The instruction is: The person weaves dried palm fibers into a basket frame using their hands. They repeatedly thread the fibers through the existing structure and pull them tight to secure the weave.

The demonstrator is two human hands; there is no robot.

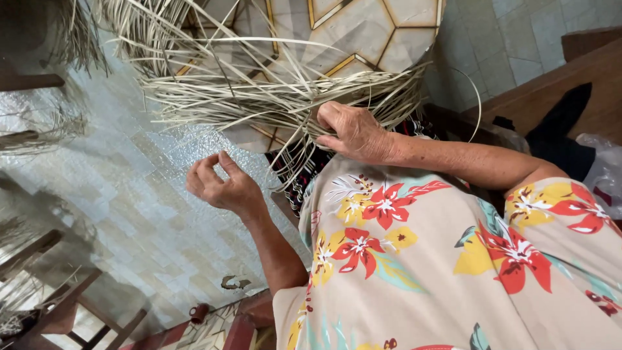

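Evidently mid-weave, the right hand [353, 133] clamps the straw strips [259, 104], while the left hand [223, 185] curls half-shut, holding a strand or nothing, I cannot tell; threading next wants a fine pinch.

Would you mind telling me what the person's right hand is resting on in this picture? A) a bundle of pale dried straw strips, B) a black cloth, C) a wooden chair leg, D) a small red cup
A: the right hand lies on the bundle of pale straw strips, fingers curled over it, while the left hand pinches a thin strand beside it.
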